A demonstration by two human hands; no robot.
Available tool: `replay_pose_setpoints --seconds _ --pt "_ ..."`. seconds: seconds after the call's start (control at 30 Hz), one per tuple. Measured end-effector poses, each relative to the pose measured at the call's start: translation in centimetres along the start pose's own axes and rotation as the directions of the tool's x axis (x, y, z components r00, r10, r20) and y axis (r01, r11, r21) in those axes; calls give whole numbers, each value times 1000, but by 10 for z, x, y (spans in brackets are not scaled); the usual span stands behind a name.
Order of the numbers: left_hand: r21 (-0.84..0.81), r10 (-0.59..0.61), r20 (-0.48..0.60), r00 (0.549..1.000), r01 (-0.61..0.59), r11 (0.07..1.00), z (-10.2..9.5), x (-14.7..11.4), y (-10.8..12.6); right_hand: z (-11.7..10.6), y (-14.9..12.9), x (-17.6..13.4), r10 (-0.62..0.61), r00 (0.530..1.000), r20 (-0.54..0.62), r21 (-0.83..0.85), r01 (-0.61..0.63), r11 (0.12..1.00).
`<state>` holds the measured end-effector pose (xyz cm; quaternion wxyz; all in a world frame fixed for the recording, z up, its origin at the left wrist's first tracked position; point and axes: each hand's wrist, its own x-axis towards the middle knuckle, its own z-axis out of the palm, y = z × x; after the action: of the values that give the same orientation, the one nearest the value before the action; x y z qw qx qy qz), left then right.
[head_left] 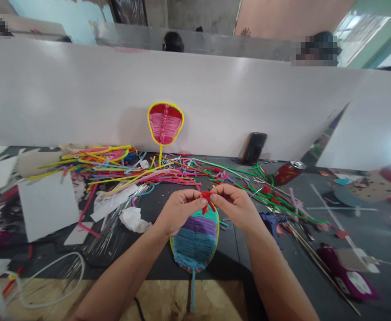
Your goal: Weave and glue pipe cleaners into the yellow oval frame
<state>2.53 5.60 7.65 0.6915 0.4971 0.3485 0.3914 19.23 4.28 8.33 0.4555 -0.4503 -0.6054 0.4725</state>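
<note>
Between my fingertips is a small red pipe-cleaner bow [206, 196], its two tails hanging down. My left hand [187, 207] pinches its left side, while my right hand [230, 205] pinches the right. Under both hands lies a fan-shaped paddle [195, 240] on the dark table, covered in teal, purple and blue pipe-cleaner bands with a yellow edge. Its blue handle [193, 290] points toward me. My hands hide part of the paddle's top.
A pink and red paddle [165, 125] stands upright against the white partition [209, 98]. Loose pipe cleaners [142, 171] spread across the back. A phone [254, 148], a red can [288, 172], crumpled tissue [135, 220] and a purple glue gun [347, 274] lie around. People sit beyond the partition.
</note>
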Motion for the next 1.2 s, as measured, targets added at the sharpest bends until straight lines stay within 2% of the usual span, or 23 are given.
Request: replay_pose_setpoints --seconds 0.27,0.47,0.7,0.9,1.2 --pt "10 7 -38 999 -7 1000 2 -1 1 3 0 -1 -9 999 -43 15 9 1000" --pt "56 32 -63 997 -29 998 2 -1 -1 3 -1 -1 0 999 -52 -46 -2 999" --pt "241 106 -104 989 -78 967 0 -2 -4 6 1 0 9 999 -32 17 -9 1000" --pt "376 171 -84 982 -128 918 -1 -3 -3 8 4 -1 -45 997 -56 -92 40 995" --pt "368 176 -61 982 -142 919 -2 -1 -5 8 6 -3 -118 989 -88 -225 96 970"
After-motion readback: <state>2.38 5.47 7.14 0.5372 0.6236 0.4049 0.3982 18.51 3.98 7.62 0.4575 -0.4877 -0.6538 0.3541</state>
